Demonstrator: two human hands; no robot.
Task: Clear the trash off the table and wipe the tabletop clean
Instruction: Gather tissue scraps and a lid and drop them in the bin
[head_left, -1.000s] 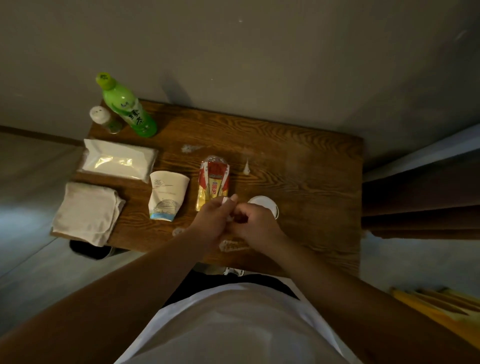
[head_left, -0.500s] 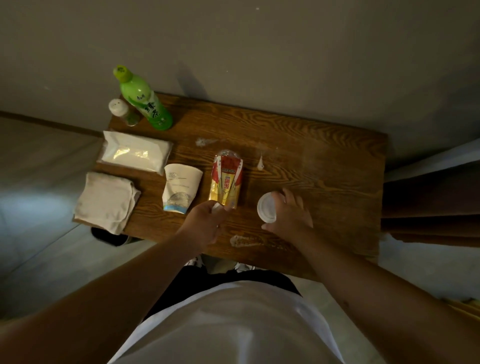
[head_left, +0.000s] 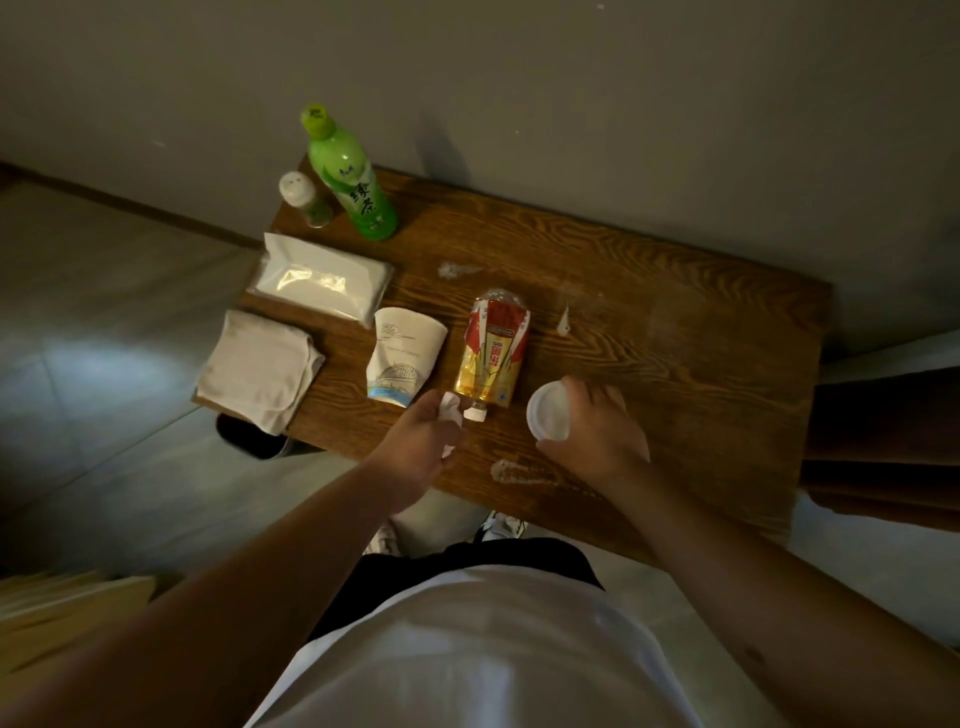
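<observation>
A wooden table bears trash. My left hand holds a small crumpled white scrap just in front of the cap of a red-and-yellow drink bottle lying on its side. My right hand grips a round white lid, lifted on edge at the table's front. A crushed paper cup lies left of the bottle. White smears mark the wood at the front, at the middle and further back.
A folded beige cloth and a white tissue pack lie at the table's left end. A green tea bottle and a small white-capped jar stand at the back left. A dark bin sits under the left edge.
My hands were together at the front edge, then parted. The right hand took hold of the white lid and tipped it up; the left keeps the scrap near the bottle cap.
</observation>
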